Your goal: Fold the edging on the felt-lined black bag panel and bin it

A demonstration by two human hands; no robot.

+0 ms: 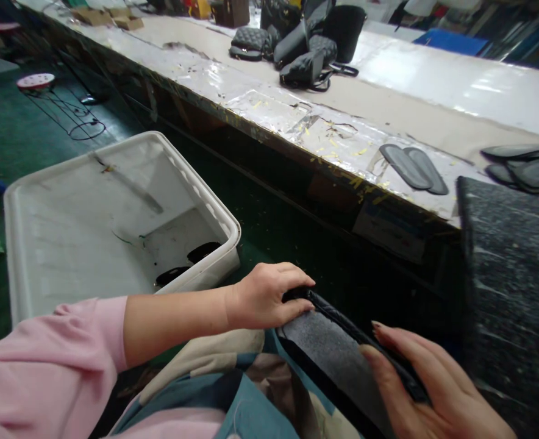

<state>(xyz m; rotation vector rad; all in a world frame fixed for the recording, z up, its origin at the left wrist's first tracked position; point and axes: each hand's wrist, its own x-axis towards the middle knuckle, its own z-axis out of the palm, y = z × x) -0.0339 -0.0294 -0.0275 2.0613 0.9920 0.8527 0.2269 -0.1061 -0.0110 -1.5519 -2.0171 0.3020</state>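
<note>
A long black bag piece (338, 344) with a dull grey face and a glossy black edge rests over my lap. Its far end is pinched between the thumb and fingers of my left hand (274, 296). Nearer to me, my right hand (427, 381) grips the same edge, thumb on the grey face and fingers over the far side. The lower end of the piece runs out of view behind my right hand.
A white plastic bin (160, 143) stands at left with dark pieces (171, 275) inside. Along the long worktable (196, 79) are black bags (303, 67), grey oval pieces (413, 167) and more dark pieces (525, 164). A speckled dark board (511, 274) is at right; a stool (36, 81) stands farther left.
</note>
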